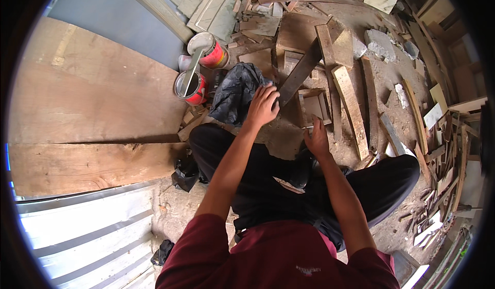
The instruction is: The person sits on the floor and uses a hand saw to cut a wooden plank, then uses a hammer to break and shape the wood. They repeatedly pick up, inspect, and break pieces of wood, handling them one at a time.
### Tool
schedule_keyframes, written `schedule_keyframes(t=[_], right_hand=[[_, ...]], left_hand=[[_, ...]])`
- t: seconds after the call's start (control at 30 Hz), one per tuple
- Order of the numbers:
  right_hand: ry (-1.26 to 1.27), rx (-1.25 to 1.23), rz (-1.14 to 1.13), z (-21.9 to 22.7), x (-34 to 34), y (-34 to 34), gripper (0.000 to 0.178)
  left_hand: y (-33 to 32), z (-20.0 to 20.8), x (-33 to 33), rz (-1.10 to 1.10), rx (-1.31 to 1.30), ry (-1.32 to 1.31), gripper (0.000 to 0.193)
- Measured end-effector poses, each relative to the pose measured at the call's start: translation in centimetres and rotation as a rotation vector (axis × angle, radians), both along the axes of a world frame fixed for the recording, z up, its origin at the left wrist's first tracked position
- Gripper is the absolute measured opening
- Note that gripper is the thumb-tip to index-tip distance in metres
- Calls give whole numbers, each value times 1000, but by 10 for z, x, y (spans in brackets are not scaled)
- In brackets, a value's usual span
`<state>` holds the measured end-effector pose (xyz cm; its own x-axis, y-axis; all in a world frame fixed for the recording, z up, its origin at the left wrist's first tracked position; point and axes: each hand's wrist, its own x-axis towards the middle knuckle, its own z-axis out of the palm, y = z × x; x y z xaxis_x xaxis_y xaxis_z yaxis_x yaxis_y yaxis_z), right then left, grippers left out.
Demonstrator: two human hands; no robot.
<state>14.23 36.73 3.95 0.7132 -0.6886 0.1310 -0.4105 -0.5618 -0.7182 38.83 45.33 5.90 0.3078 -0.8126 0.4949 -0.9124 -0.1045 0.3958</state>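
My left hand [264,105] is in front of me with its fingers curled. A small dark thing shows at its fingertips, too little of it to name. Next to that hand, on its left, lies a crumpled black plastic bag [237,89]. My right hand [317,138] is lower and further right, fingers partly stretched and apart, with nothing visible in them. Its fingertips are close to the near edge of a small open wooden box [313,107]; whether they touch it I cannot tell. Between the hands, a dark wooden board [303,72] slants up and away.
Two red paint cans [214,54] stand at the left, a flat strip [192,70] across them. A large plywood sheet [93,83] fills the left side. Long planks [350,111] lie right of the box. Scrap wood [448,160] is piled far right, near a broken concrete chunk [380,45].
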Motion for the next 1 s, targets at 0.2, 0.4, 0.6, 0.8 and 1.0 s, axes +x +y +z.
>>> schedule_keyframes(t=[0.2, 0.4, 0.6, 0.8, 1.0], right_hand=[[-49, -17, -66, -1, -3, 1, 59], [-14, -29, -31, -9, 0, 4, 59], [-16, -13, 6, -8, 0, 7, 58], [47, 31, -108, 4, -21, 2, 56], [2, -36, -220, 15, -41, 5, 54]], left_hand=[[-4, -7, 71, 451, 1007, 159, 30], [66, -33, 56, 693, 1162, 194, 26], [85, -78, 37, 458, 838, -261, 30], [60, -98, 57, 566, 769, 261, 36], [68, -141, 97, 763, 895, 386, 38]])
